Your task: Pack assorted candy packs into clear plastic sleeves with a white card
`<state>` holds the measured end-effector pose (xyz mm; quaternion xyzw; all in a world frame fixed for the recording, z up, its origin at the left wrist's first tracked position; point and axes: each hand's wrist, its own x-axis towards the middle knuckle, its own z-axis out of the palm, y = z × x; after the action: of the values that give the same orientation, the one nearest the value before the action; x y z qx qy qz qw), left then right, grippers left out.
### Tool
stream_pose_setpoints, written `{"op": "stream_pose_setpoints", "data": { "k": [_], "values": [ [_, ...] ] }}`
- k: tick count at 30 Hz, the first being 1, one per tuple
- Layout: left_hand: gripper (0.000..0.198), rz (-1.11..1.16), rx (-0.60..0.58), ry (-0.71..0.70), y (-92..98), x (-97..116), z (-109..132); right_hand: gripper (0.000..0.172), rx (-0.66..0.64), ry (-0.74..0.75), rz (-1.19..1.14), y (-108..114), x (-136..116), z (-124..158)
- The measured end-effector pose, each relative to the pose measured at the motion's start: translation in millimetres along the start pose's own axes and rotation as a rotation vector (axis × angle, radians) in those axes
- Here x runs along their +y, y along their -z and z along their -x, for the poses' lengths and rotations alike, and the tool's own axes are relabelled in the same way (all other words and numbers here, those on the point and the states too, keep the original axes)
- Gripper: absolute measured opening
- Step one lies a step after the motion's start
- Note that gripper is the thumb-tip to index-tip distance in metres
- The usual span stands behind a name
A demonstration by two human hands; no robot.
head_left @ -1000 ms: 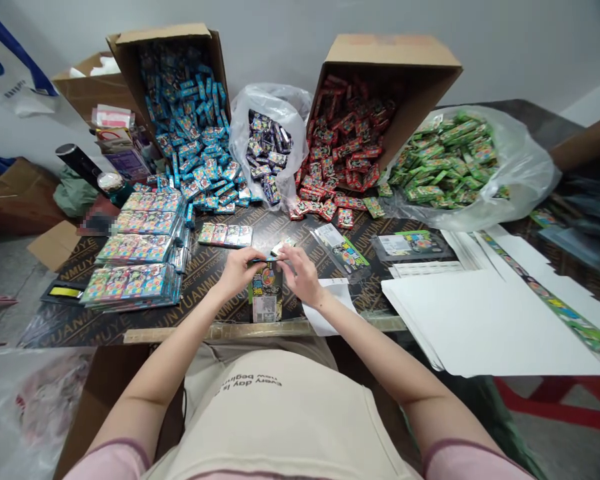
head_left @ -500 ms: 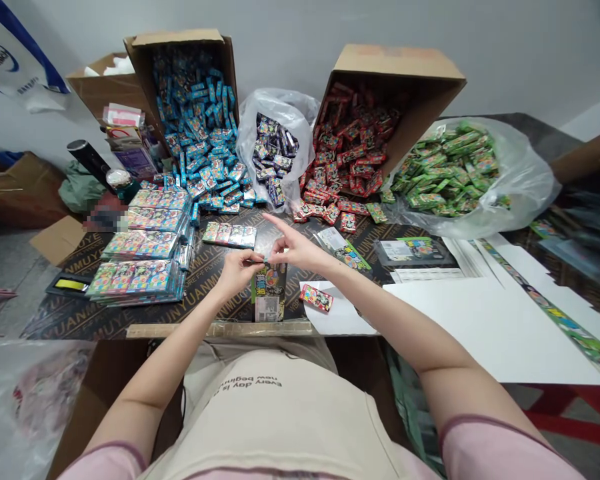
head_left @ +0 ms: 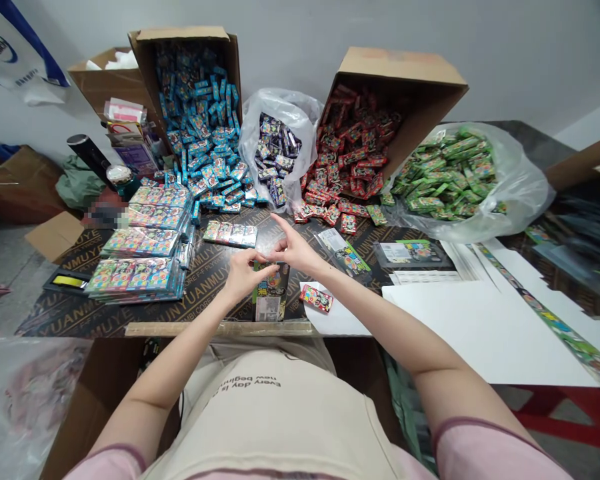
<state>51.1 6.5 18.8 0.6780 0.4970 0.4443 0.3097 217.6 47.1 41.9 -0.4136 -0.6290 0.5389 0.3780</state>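
Observation:
A printed plastic bag (head_left: 270, 300) with a pale label lies flat on the dark table in front of me. My left hand (head_left: 245, 272) pinches at the bag's clear upper end with thumb and forefinger. From the other side, my right hand (head_left: 295, 251) closes its thumb and fingers on the same end, its index finger stretched out; the fingertips of both hands nearly touch. A row of small candy boxes (head_left: 230, 234) lies beyond my left hand. To the right of the bag, a red candy box (head_left: 316, 298) rests on white paper.
Stacked wrapped packs (head_left: 135, 277) stand at left. Behind are a carton of blue boxes (head_left: 200, 113), a bag of purple boxes (head_left: 279, 150), a carton of red boxes (head_left: 355, 133) and a bag of green boxes (head_left: 450, 167). White sheets (head_left: 460, 327) lie at right.
Both hands stay at the bag's upper end, with small shifts of the fingers. The right index finger points a little more upright. The view has shifted slightly.

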Motion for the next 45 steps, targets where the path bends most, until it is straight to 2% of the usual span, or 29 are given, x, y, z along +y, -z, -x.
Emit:
{"op": "stream_pose_setpoints", "data": {
  "k": [3, 6, 8, 11, 13, 15, 17, 20, 21, 23, 25, 26, 28, 30, 31, 34, 36, 37, 38, 39, 43, 45],
  "values": [
    [0.017, 0.002, 0.035, -0.001, -4.9, 0, 1, 0.100, 0.035, 0.008, 0.007, -3, 6, 2],
    [0.012, -0.035, 0.010, 0.024, -6.6, 0, 0, 0.101, 0.143, 0.012, -0.044, -9, 16, 4],
    [0.014, -0.055, -0.036, 0.048, -5.0, 0, -3, 0.099, 0.224, -0.048, -0.108, -10, 25, 5],
    [0.026, -0.027, -0.087, 0.118, 5.3, -8, -12, 0.087, 0.317, -0.162, -0.203, -5, 36, 4],
    [0.021, 0.075, -0.016, 0.210, 19.1, -18, -18, 0.078, 0.394, -0.146, -0.197, 2, 42, 6],
    [0.021, 0.274, 0.120, 0.323, 35.9, -29, -22, 0.074, 0.434, -0.071, -0.124, 7, 47, 10],
    [0.031, 0.496, 0.236, 0.411, 50.4, -39, -22, 0.085, 0.368, -0.022, -0.058, 8, 50, 17],
    [0.043, 0.676, 0.301, 0.440, 59.7, -44, -14, 0.100, 0.172, 0.006, -0.061, -1, 53, 30],
    [0.046, 0.704, 0.316, 0.445, 59.3, -44, -10, 0.098, 0.162, 0.037, -0.045, -5, 53, 34],
    [0.049, 0.789, 0.325, 0.517, 55.8, -41, -1, 0.081, 0.253, 0.159, 0.086, -12, 52, 40],
    [0.051, 0.938, 0.235, 0.652, 51.4, -38, 9, 0.056, 0.346, 0.333, 0.318, -15, 52, 44],
    [0.051, 1.001, 0.169, 0.712, 49.7, -36, 13, 0.046, 0.339, 0.423, 0.434, -15, 53, 45],
    [0.047, 1.026, 0.086, 0.767, 48.3, -36, 18, 0.035, 0.245, 0.579, 0.606, -13, 56, 47],
    [0.052, 0.951, 0.118, 0.768, 49.9, -42, 17, 0.033, 0.174, 0.672, 0.699, -10, 61, 47],
    [0.056, 0.907, 0.150, 0.762, 51.8, -46, 15, 0.037, 0.181, 0.691, 0.728, -9, 62, 47],
    [0.051, 0.738, 0.274, 0.705, 58.8, -62, 3, 0.062, 0.263, 0.682, 0.761, -3, 65, 49],
    [0.046, 0.506, 0.368, 0.598, 60.9, -68, -5, 0.072, 0.266, 0.658, 0.752, 1, 66, 50],
    [0.046, 0.352, 0.369, 0.511, 60.1, -69, -9, 0.075, 0.252, 0.642, 0.743, 2, 67, 51],
    [0.048, 0.176, 0.317, 0.399, 57.9, -67, -12, 0.076, 0.244, 0.618, 0.729, 3, 67, 52],
    [0.052, -0.015, 0.208, 0.266, 54.1, -64, -15, 0.076, 0.246, 0.581, 0.709, 4, 67, 54],
    [0.076, -0.699, -0.380, -0.267, 28.4, -41, -19, 0.075, 0.237, 0.370, 0.552, 3, 62, 62],
    [0.062, -0.859, -0.558, -0.399, 15.7, -34, -18, 0.074, 0.210, 0.288, 0.481, 5, 58, 68]
  ]
}}
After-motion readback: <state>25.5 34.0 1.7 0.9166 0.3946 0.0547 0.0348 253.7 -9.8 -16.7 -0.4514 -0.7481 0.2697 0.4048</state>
